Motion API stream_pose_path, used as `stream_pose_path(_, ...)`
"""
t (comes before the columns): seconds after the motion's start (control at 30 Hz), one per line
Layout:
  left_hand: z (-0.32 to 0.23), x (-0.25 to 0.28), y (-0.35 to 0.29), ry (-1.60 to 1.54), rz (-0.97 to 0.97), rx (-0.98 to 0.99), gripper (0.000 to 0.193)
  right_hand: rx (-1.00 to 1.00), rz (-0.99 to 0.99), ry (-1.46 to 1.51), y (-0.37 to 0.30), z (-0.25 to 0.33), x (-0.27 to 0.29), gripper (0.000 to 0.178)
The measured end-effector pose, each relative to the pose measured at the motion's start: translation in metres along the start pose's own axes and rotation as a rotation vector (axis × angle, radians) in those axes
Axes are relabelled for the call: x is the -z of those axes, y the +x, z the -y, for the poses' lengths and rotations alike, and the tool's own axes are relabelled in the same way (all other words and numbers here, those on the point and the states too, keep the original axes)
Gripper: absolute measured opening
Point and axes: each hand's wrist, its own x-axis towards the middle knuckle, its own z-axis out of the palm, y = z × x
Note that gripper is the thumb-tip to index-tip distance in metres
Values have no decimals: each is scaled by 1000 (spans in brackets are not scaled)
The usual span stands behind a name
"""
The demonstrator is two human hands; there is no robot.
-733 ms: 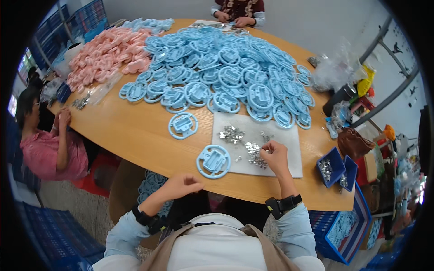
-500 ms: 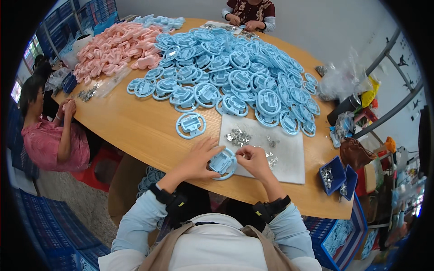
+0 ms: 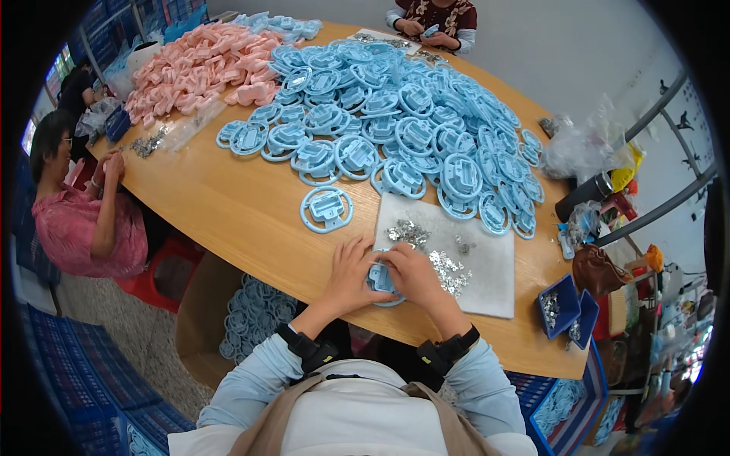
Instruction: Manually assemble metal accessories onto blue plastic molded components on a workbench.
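Head view, taken from left to right: a co-worker in a pink top (image 3: 90, 239) sits at the table's left edge, hands raised together. Pink parts (image 3: 201, 72) are piled on the tabletop. Below the table edge, an open carton (image 3: 196, 323) contains blue parts. A single blue piece (image 3: 327, 209) lies apart on bare wood. The left hand (image 3: 348, 277) spans the worked blue part (image 3: 382, 280), fingers on the far side, thumb on the near side, holding it at the table's near edge. Farther back stands a large heap of blue parts (image 3: 407, 114). The right hand (image 3: 414, 275) bears on the same part from the right, fingertips drawn together; whether they pinch a small piece cannot be told. Silver metal pieces (image 3: 451, 273) lie beside that hand on a whitish mat (image 3: 493, 285). Two dark-blue bins (image 3: 564, 302) stand at far right, metal pieces inside.
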Motion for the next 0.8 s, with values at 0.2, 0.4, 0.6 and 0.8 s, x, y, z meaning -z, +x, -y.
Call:
stream_pose_path(0.2, -1, 0, -1, -10, -24, 20, 76, -31, 21, -218, -11, 2, -11, 33)
stream_pose_path(0.4, 2, -2, 0, -36, -40, -8, 74, -33, 59, -353, -22, 11, -10, 32)
stream_pose_path(0.6, 2, 3, -2, -9, -30, -35, 73, -262, -25, -17, -23, 28, 15, 38)
stream_pose_path(0.8, 0, 2, 0, -34, -13, -29, 71, -191, -26, -121, -32, 18, -2, 36)
